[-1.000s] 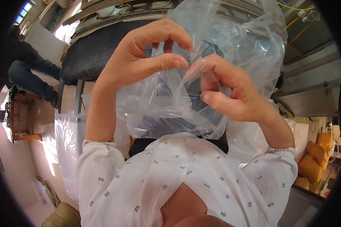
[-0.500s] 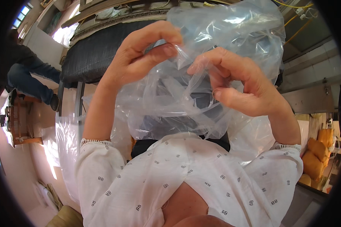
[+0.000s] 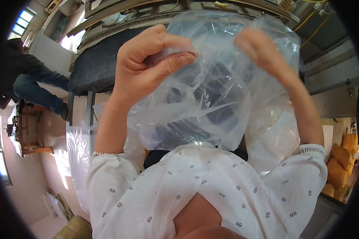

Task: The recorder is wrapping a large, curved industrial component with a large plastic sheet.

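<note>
A large clear plastic bag or sheet (image 3: 217,113) spreads in loose, shiny folds before me, over my lap and up toward the bench. My left hand (image 3: 149,57) is raised at its upper left, thumb and forefinger closed in a pinch on the film. Motion smears my right hand (image 3: 261,49), held over the far right part of the plastic; its fingers are too blurred to read. Something dark shows through the film, but its shape is hidden by the creases.
A long, dark wrapped bundle (image 3: 93,61) lies left of the plastic on a metal frame. Wooden rails (image 3: 119,16) run along the back. Another person (image 3: 36,83) in dark jeans is at far left. Yellow-orange bundles (image 3: 341,159) are stacked at far right, and yellow cables (image 3: 317,30) hang at upper right.
My right hand has moved away from my left, up and to the right. My left hand keeps its pinch. The film between them has spread wider.
</note>
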{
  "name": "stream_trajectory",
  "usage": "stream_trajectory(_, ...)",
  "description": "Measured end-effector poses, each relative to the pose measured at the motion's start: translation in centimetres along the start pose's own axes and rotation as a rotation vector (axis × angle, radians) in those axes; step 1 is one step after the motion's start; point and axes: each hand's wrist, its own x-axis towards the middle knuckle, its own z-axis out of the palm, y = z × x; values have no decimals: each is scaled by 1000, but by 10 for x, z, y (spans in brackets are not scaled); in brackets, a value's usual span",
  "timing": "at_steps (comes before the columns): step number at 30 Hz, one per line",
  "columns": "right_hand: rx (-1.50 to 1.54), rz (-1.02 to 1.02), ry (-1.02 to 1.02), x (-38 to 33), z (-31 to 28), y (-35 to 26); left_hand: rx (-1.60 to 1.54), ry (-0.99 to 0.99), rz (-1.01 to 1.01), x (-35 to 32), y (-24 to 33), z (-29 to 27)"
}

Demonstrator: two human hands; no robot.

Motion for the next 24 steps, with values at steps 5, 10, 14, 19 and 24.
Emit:
stream_trajectory(5, 1189, -13, -995, -97, 84, -51, -39, -90, -106, 5, -12, 14)
stream_trajectory(10, 949, 239, -412, -33, 20, -46, -144, -112, -215, 10, -22, 22)
stream_trajectory(14, 1031, 48, 210, 0, 12, -59, -172, -62, -209, 22, -31, 49)
stream_trajectory(19, 1268, 100, 194, 12, 11, -63, -218, -68, -277, 31, -41, 50)
stream_trajectory(24, 1287, 256, 176, 24, 19, -31, 68, 30, -218, 44, -58, 41)
